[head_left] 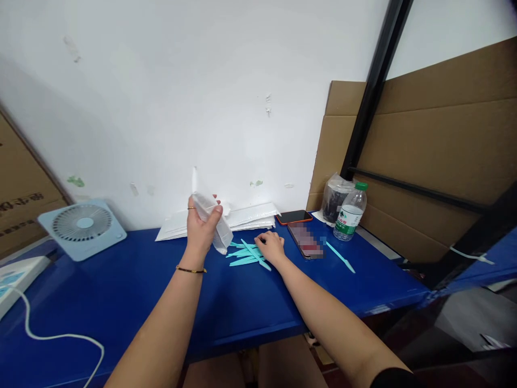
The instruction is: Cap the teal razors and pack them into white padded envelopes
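My left hand (201, 223) is raised above the blue table (133, 291), closed on a small clear plastic bag (213, 218) that hangs open-end down. My right hand (271, 246) rests palm down on the table, fingers curled over a loose pile of teal plastic sticks (244, 253). One more teal stick (341, 257) lies alone further right. A stack of white plastic bags (242, 216) lies flat against the wall behind both hands.
A light blue desk fan (83, 227) leans at the left, with a white cable (48, 337) trailing from a white box (16, 275). Two phones (301, 229), a water bottle (350, 212) and a bagged dark cup (334, 198) stand right. Cardboard sheets (436, 151) and a black frame (374, 89) close the right side.
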A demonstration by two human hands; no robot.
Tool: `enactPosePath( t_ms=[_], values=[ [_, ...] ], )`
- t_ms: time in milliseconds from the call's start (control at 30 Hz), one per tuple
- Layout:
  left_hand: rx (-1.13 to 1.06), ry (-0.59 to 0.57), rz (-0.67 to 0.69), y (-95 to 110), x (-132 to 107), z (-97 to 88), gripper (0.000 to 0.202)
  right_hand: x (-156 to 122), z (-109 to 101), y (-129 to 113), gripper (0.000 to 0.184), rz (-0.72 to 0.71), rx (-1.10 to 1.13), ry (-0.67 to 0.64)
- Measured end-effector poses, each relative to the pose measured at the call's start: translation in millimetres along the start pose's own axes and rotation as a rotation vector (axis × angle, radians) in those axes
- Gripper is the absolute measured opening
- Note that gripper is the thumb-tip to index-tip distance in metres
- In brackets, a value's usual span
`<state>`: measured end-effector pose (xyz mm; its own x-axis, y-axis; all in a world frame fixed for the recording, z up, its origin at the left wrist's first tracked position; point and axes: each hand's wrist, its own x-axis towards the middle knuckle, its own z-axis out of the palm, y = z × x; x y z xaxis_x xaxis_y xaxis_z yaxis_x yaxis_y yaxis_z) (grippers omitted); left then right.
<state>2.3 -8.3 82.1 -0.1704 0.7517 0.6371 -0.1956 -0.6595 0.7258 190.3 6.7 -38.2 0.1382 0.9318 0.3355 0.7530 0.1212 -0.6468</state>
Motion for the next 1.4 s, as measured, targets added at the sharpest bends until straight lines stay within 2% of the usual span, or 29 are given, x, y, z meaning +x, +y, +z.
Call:
enactPosePath(
  t_ms=[67,167,233,333,500,633,700,800,900,1000,1100,1167,1267,1400],
  values=[
    [-0.022,0.028,-0.022,-1.9,4.1,-1.5,0.045,-0.5,0.3,-0.1,0.023,-0.014,-0.025,0.001],
    [-0.100,0.155,-0.016,-5.1,15.3,-10.1,0.044,-2.7,-0.2,-1.0,0.025,-0.056,-0.048,-0.010],
    [-0.139,0.252,-0.011,-7.6,24.4,-19.1,0.043,-4.7,-1.0,-1.9,0.025,-0.130,-0.026,-0.046],
    [-0.199,0.359,-0.057,-14.1,33.6,-35.9,0.039,-6.6,-1.7,-3.1,0.035,-0.246,0.021,-0.144],
    [-0.393,0.570,-0.318,-31.0,33.0,-78.7,0.029,-4.0,-0.2,-1.1,0.034,-0.305,0.058,-0.200],
    [-0.537,0.646,-0.310,-44.1,26.0,-117.7,0.027,-1.6,-3.7,-0.2,0.036,-0.315,0.094,-0.225],
    [-0.630,0.636,-0.330,-49.0,21.4,-128.0,0.029,-1.8,-8.9,-5.0,0.040,-0.307,0.132,-0.190],
    [-0.759,0.572,-0.370,-54.0,14.7,-126.0,0.034,-4.6,-20.4,-24.9,0.029,-0.300,0.248,-0.029],
    [-0.852,0.466,-0.350,-56.0,9.2,-110.4,0.039,-11.8,-27.9,-57.8,0.020,-0.363,0.394,0.068],
    [-0.881,0.355,-0.325,-54.7,3.7,-94.1,0.043,-20.4,-19.4,-89.2,0.017,-0.429,0.397,-0.025],
    [-0.835,0.322,-0.319,-52.2,-2.0,-84.0,0.042,-23.8,5.0,-102.9,0.016,-0.373,0.249,-0.106],
    [-0.801,0.333,-0.312,-51.7,-4.8,-80.0,0.040,-22.3,22.9,-101.3,0.021,-0.323,0.208,-0.164],
    [-0.767,0.377,-0.302,-53.2,-6.9,-75.0,0.037,-18.4,40.9,-92.2,0.025,-0.280,0.280,-0.297],
    [-0.755,0.395,-0.326,-54.4,-7.5,-70.2,0.034,-19.7,42.9,-87.6,0.023,-0.286,0.226,-0.387]
  ],
)
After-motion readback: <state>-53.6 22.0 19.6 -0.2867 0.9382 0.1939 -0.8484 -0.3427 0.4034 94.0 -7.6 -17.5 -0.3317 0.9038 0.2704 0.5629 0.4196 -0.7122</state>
